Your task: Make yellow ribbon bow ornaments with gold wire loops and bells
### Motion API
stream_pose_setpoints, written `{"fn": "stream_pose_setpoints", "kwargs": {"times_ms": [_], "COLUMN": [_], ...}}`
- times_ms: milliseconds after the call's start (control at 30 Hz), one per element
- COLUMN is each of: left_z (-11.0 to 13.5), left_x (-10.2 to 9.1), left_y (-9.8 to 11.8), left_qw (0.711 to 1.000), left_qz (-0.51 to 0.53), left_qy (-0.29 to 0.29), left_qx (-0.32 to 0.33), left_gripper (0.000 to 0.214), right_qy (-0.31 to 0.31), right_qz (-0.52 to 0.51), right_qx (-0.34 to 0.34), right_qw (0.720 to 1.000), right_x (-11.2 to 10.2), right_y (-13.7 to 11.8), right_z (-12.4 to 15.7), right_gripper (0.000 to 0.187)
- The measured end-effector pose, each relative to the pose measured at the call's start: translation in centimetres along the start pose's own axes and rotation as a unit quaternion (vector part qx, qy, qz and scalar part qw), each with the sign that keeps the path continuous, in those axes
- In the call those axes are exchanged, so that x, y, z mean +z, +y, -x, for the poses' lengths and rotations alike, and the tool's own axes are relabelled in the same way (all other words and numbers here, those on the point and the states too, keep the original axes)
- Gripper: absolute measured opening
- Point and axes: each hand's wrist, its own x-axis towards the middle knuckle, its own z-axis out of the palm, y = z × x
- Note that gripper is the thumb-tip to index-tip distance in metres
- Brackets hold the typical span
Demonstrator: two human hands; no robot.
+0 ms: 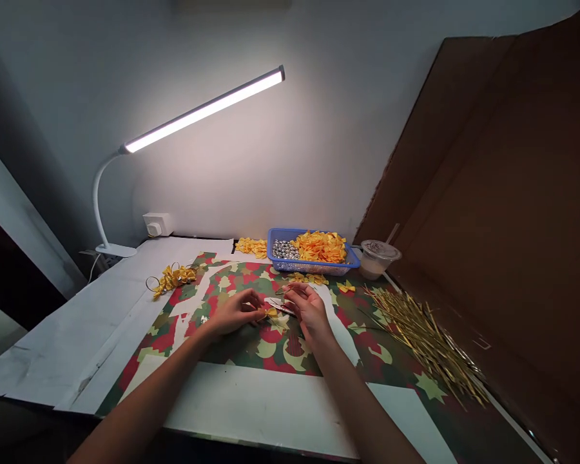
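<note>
My left hand [236, 312] rests on the patterned table cover, its fingers pinched on a small yellow ribbon bow [271, 312]. Just to the right, my right hand [309, 309] has its fingers curled around a thin gold wire tie [284, 291] that reaches toward the bow. The two hands nearly meet over the green, red and cream sheet [251, 351]. A few loose yellow bows [309, 278] lie just beyond the fingers.
A blue basket [314, 264] at the back holds orange-yellow bows and silver beads. A lidded plastic cup [377, 258] stands to its right. Gold wire ties [425, 338] are heaped at right by a cardboard wall. Finished bows [173, 278] lie left, under a desk lamp [203, 109].
</note>
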Motion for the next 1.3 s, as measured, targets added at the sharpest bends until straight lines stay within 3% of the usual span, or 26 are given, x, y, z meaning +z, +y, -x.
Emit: {"fn": "stream_pose_setpoints", "kwargs": {"times_ms": [133,267,567,767,1033,1300], "left_z": [-0.5,-0.6,-1.0,-1.2,-1.4,-1.2], "left_x": [1.0,1.3,1.3,1.6,1.9,1.8], "left_y": [-1.3,-2.0,-2.3,-2.2,-2.5,-1.8], "left_qw": [0.996,0.991,0.981,0.984,0.985,0.987], "left_qz": [0.044,0.078,0.175,0.164,0.156,0.145], "left_qy": [0.08,0.109,0.086,0.065,0.073,0.07], "left_qx": [0.007,0.0,-0.01,0.0,0.022,0.003], "left_gripper": [0.044,0.045,0.039,0.023,0.02,0.015], "right_qy": [0.012,0.0,-0.011,-0.027,-0.02,-0.022], "right_qz": [0.014,0.042,0.127,0.187,0.187,0.204], "right_qx": [-0.021,-0.037,-0.041,-0.041,-0.041,-0.05], "right_qw": [1.0,0.998,0.991,0.981,0.981,0.977], "right_x": [0.2,0.3,-0.7,-1.1,-1.4,-1.3], "right_y": [1.5,3.0,2.8,2.4,2.5,2.3], "right_z": [0.6,2.1,1.8,1.9,1.8,2.0], "right_gripper": [0.038,0.036,0.045,0.043,0.043,0.042]}}
